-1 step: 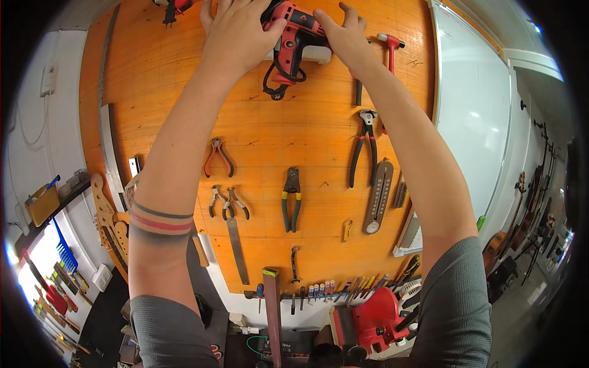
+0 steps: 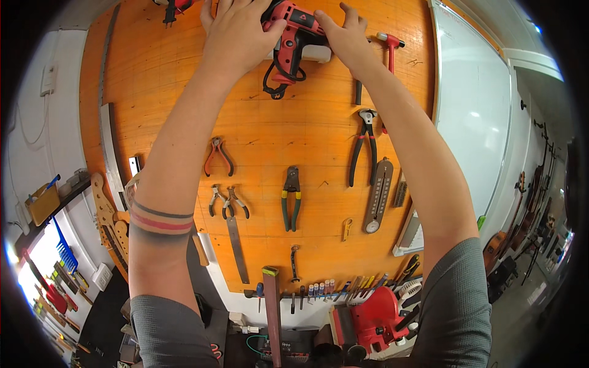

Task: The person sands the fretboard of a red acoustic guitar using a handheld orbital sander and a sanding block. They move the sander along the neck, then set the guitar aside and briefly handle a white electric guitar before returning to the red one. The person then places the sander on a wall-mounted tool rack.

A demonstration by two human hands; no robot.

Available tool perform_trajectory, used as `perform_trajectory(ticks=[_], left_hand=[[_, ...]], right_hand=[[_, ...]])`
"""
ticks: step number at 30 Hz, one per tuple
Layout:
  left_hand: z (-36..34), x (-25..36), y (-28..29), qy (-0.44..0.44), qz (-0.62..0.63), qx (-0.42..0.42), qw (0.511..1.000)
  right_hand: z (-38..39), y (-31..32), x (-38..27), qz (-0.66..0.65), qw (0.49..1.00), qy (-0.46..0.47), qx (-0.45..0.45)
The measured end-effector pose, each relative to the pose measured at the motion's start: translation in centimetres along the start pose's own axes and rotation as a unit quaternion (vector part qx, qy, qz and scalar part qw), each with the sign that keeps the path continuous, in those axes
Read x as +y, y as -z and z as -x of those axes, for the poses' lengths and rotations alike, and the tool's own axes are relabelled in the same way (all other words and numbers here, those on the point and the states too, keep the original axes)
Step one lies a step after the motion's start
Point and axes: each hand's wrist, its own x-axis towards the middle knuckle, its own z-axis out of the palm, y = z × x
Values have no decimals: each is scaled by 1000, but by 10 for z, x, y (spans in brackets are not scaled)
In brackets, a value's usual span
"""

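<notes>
A red and black corded power drill [image 2: 294,43] is at the top of the picture, in front of a wooden tool board. Its handle points down, and its black cord hangs in loops around the handle's lower end. At the drill's left end is my left hand [image 2: 242,37], thumb against the body; its upper fingers run past the picture's top edge. My right hand [image 2: 350,40] holds the right end, with the thumb on the body and the fingers partly curled. A pale block-like holder [image 2: 316,54] shows behind the handle.
Pincers [image 2: 363,147], cable cutters [image 2: 292,199], small pliers [image 2: 219,157] and a red hammer [image 2: 391,49] hang on the orange-brown board [image 2: 264,135]. Screwdrivers [image 2: 319,289] line a rack below. A long upright bar [image 2: 272,313] rises in front, beside a red machine [image 2: 377,319].
</notes>
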Motion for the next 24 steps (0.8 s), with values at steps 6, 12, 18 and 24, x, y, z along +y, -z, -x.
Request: perform_trajectory(ticks=[6,12,18,24], left_hand=[[1,11,3,-19,-2,4,1000],[2,14,7,-21,-9,15,1000],[-3,18,15,-50,-48,37,997],[6,13,32,-52,-66,3,996]], right_hand=[[24,26,-8,56,994,87,-37],[50,53,-37,70,988,110,-87],[54,55,-38,124,980,134,-78],[75,56,-58,26,984,76,-160]])
